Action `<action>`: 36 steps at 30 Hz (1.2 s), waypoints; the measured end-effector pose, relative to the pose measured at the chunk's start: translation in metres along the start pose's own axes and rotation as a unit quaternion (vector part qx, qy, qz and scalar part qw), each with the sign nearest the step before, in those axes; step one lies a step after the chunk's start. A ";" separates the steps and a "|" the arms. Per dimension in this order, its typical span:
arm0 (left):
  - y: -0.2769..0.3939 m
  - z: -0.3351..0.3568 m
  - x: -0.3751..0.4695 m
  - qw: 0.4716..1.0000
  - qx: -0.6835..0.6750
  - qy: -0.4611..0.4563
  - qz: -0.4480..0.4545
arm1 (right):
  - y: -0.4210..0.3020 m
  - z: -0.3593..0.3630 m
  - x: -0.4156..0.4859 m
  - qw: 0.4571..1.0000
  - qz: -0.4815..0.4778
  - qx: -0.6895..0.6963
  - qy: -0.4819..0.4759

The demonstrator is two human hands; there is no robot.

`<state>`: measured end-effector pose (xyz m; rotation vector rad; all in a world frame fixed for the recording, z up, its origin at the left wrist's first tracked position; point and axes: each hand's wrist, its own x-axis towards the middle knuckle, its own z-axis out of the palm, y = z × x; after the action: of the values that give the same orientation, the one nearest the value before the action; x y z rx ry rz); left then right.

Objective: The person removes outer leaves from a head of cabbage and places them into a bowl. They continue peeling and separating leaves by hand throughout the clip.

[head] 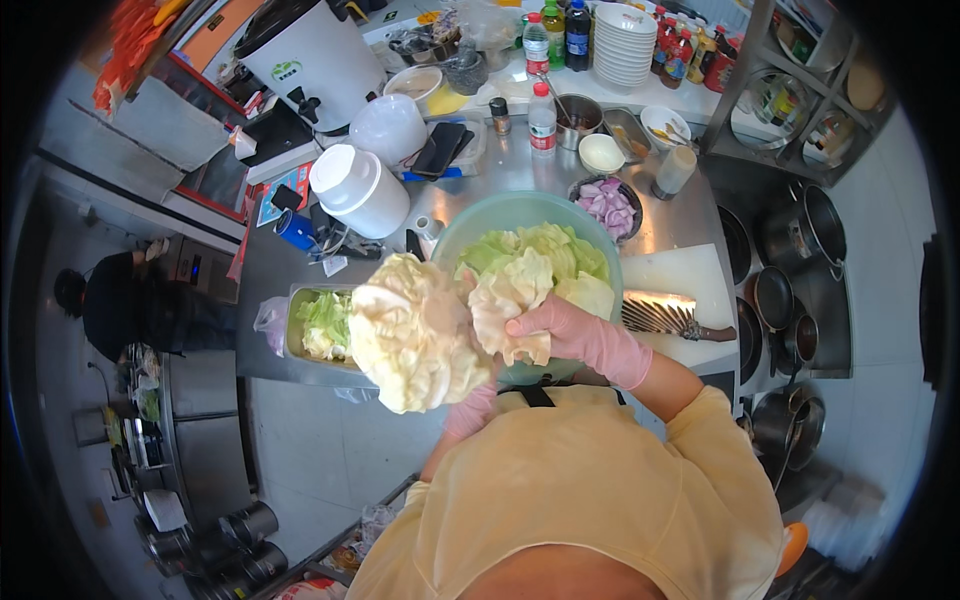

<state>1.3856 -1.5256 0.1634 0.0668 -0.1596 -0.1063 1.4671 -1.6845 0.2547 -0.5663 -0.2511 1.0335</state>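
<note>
My left hand (474, 409), in a pink glove, holds up a large pale cabbage head (416, 334); its fingers are mostly hidden beneath the cabbage. In my right hand (559, 330), gloved in pink too, a loose cabbage leaf (512, 300) is pinched between thumb and fingers. Both are over the near left part of a green plastic basin (487, 212), where torn cabbage leaves (559, 251) lie. Left of the cabbage head stands a rectangular metal pan (296, 349) with green and white cabbage pieces (324, 319).
A cleaver (664, 311) lies on a white cutting board (712, 277) at the right. Behind are a bowl of chopped purple onion (606, 206), a water bottle (541, 120) and a steel pot (577, 135). Pans sit on the far right. Another person (124, 307) stands at the far left.
</note>
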 end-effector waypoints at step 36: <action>0.064 0.060 0.029 0.863 0.321 0.326 0.213 | -0.072 0.006 0.033 0.261 -0.467 -0.830 -0.158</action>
<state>1.4106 -1.4687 0.2321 0.7239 0.4812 0.4215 1.5343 -1.6821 0.2973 -1.7362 -1.9229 -0.8762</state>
